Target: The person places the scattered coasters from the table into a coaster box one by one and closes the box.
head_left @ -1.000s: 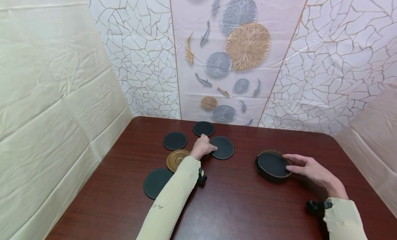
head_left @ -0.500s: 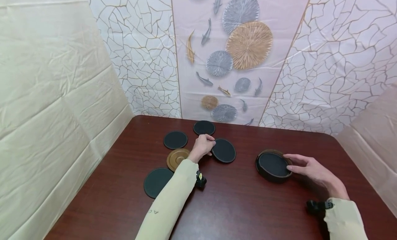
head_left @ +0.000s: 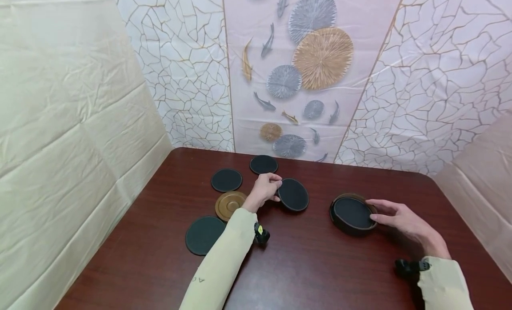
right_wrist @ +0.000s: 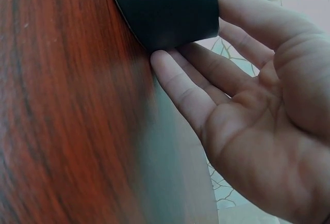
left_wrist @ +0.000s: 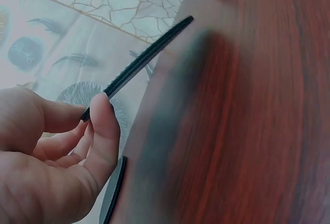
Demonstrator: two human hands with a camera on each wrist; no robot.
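Note:
My left hand pinches a round black coaster by its edge between thumb and fingers. The coaster is tilted and raised over the table; the left wrist view shows it edge-on as a thin dark disc. At the right, my right hand holds the side of a round dark coaster holder, thumb and fingers spread at its rim. Inside the holder lies a black coaster. The right wrist view shows fingertips against the holder's dark wall, low by the tabletop.
Two black coasters lie at the back, one coaster near the wall and another coaster to its left. A brown ridged disc and a dark green coaster lie left of my left arm. Patterned cloth hangs behind the table.
My left hand has picked up the coaster from the tabletop, tilted it and carried it slightly right. The right hand and the holder have stayed in place.

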